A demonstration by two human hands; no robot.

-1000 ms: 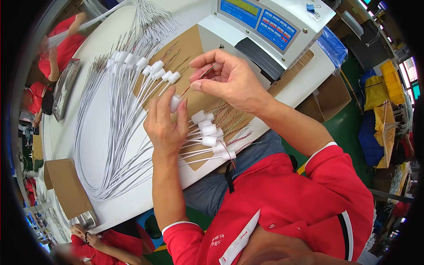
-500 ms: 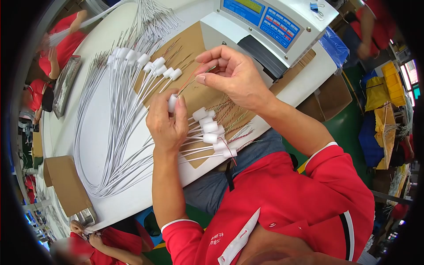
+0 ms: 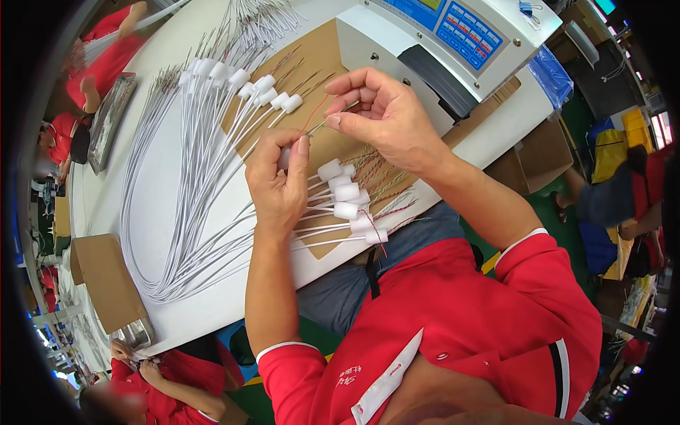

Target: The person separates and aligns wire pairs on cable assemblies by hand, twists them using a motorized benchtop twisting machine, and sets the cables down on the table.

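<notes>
My left hand (image 3: pixel 278 180) is closed round the end of a white cable, and its fingers cover most of the white cylinder there. Thin coloured wires come out of that end, among them an orange-red wire (image 3: pixel 314 116) standing apart from the others. My right hand (image 3: pixel 386 117) pinches the wires between thumb and fingers. Below and right of my left hand lie several cables with white cylinders (image 3: pixel 346 192) and twisted coloured wire ends (image 3: pixel 375 177). Farther left, another bundle of white cables (image 3: pixel 180 184) curves across the table, with cylinders (image 3: pixel 265 85) on its ends.
A machine with a blue keypad (image 3: pixel 471 35) stands behind my right hand. Brown cardboard (image 3: pixel 319 71) lies under the cables on the white table (image 3: pixel 205 322). An open cardboard box (image 3: pixel 110 283) sits at the left edge. Co-workers in red shirts (image 3: pixel 177 382) are nearby.
The view has shifted slightly. The orange-red wire now stands more apart from the other wires, and my left fingers cover more of the white cylinder. At the right, a person has come closer.
</notes>
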